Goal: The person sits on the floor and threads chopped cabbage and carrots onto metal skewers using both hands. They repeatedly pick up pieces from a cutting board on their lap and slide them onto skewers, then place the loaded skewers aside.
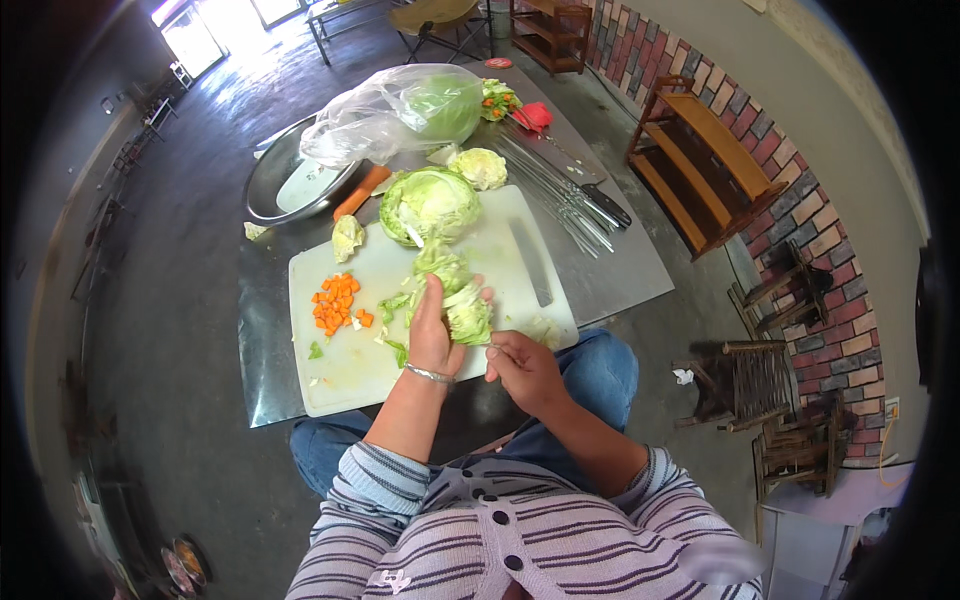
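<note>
My left hand holds pieces of pale green cabbage above the near part of a white cutting board. My right hand is closed at the cabbage's lower end, pinching what seems to be the thin end of a metal skewer; the rest is hidden by the leaves. Diced carrot lies in a heap on the board's left side, with green leaf scraps beside it. A cut cabbage head rests at the board's far edge, and a loose leaf piece sits to its left.
Beyond the board are a steel bowl with a white tray, a whole carrot and a bagged cabbage. Metal skewers and a black-handled knife lie at the right. Filled skewers lie at the far corner. Wooden shelves stand rightward.
</note>
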A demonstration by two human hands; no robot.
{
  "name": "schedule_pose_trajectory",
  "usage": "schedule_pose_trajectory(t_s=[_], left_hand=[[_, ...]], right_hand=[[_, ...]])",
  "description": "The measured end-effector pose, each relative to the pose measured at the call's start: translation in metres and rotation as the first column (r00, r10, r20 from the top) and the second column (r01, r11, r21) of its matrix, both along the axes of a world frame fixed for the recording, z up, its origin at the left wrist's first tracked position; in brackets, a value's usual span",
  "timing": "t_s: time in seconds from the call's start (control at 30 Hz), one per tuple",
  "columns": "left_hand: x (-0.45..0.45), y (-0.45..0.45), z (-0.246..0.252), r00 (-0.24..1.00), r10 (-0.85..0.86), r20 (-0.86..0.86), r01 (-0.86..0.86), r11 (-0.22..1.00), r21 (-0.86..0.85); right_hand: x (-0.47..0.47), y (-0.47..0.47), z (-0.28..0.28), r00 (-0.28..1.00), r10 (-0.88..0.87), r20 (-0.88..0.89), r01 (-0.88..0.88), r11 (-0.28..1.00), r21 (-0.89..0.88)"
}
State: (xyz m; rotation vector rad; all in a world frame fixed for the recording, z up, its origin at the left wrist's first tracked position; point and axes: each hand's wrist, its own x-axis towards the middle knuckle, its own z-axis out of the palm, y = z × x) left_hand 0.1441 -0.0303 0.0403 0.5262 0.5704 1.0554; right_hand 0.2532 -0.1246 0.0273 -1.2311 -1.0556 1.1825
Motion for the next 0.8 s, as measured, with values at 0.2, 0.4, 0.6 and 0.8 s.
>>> schedule_pose_trajectory(t_s=[0.2, 0.4, 0.6, 0.8], left_hand=[[0.012, -0.002, 0.006, 0.945, 0.257, -0.201, -0.278, 0.957, -0.086], [0.014, 0.003, 0.01, 0.968, 0.12, -0.222, -0.127, 0.992, -0.018], [0.018, 0.019, -0.059, 0.748, 0.123, -0.653, 0.21, 0.889, 0.407], [0.051, -0.019, -0.073, 0.268, 0.645, -0.716, 0.637, 0.439, 0.634]], right_hand=[[-0.009, 0.0, 0.001, 0.999, 0.022, 0.037, -0.019, 0.998, -0.067], [-0.004, 0.005, 0.001, 0.999, -0.019, -0.037, 0.016, 0.997, -0.069], [0.054, 0.002, 0.024, 0.961, -0.255, -0.102, 0.247, 0.965, -0.091], [0.084, -0.006, 0.028, 0.908, -0.379, -0.181, 0.347, 0.92, -0.185]])
